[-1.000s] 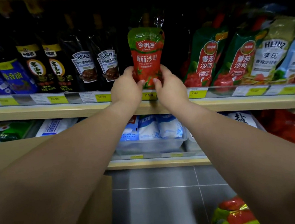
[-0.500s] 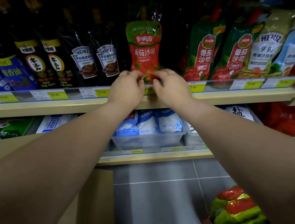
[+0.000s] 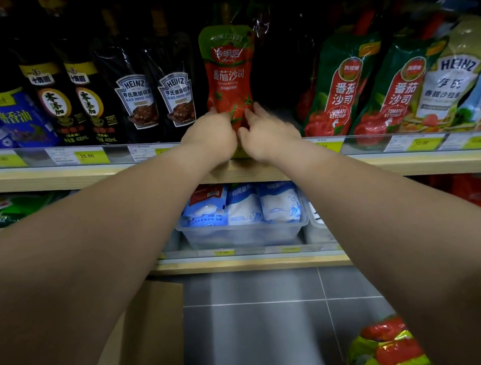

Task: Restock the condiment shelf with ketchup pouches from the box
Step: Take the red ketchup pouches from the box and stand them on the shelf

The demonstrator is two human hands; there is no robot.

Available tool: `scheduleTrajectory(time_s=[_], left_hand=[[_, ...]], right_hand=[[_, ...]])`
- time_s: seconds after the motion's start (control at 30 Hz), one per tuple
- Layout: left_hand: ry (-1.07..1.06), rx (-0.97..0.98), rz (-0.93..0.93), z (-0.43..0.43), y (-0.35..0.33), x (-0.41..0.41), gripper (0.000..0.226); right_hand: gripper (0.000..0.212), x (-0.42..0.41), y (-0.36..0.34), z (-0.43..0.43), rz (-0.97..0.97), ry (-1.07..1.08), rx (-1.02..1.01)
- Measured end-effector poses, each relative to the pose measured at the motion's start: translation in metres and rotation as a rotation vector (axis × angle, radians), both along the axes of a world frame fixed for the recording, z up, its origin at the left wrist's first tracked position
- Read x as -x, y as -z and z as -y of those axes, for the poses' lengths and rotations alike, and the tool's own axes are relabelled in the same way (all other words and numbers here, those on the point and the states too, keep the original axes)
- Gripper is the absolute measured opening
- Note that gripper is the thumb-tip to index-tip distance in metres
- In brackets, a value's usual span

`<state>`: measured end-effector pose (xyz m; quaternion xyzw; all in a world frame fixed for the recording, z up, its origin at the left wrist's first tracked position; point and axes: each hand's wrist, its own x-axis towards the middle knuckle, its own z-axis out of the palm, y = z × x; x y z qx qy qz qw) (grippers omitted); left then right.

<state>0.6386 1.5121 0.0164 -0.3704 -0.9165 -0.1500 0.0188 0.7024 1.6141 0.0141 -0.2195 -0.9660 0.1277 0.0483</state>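
Note:
A red ketchup pouch (image 3: 229, 72) with a green top stands upright on the condiment shelf (image 3: 58, 179), in a dark gap between black Heinz pouches and green ketchup pouches. My left hand (image 3: 210, 137) and my right hand (image 3: 267, 135) both grip its bottom edge from either side, fingers curled over the shelf's front rail. More red and green ketchup pouches (image 3: 386, 347) lie at the bottom right, where the box itself is cut off by the frame.
Dark sauce bottles (image 3: 58, 105) and black Heinz pepper sauce pouches (image 3: 153, 99) fill the shelf to the left. Green tomato ketchup pouches (image 3: 339, 92) and Heinz salad dressing (image 3: 451, 82) lean at the right. A clear bin of white bags (image 3: 244, 234) sits on the lower shelf above grey floor tiles.
Both hands have lowered the pouch from above the rail down onto the shelf and pushed it further back; the fingers now sit lower, at its base.

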Motion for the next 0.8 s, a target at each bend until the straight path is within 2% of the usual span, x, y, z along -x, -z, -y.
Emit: scheduleTrajectory(time_s=[0.07,0.2,0.27,0.4,0.6,0.67,0.8], left_hand=[[-0.017,0.046,0.002,-0.004,-0.001,0.004,0.044],[-0.016,0.020,0.017,-0.008,-0.002,0.009,0.045],[-0.029,-0.038,0.040,-0.004,-0.002,0.011,0.041],[0.019,-0.207,-0.004,0.015,-0.001,0.002,0.037],[0.060,-0.417,-0.050,0.067,0.001,-0.024,0.029],[0.043,-0.454,-0.041,0.092,0.008,-0.034,0.026],[-0.056,-0.447,0.079,0.150,0.040,-0.049,0.022]], right_hand=[[0.062,0.005,-0.002,-0.002,0.048,0.005,0.002],[0.060,0.010,-0.002,-0.006,0.091,0.014,-0.008],[0.055,0.007,0.000,-0.005,0.009,0.018,-0.031],[0.038,-0.009,0.008,0.004,-0.282,0.009,-0.129],[0.037,-0.048,0.022,0.039,-0.535,-0.075,-0.081],[0.035,-0.058,0.031,0.063,-0.552,-0.104,-0.043],[0.032,-0.069,0.058,0.119,-0.438,-0.173,0.061]])
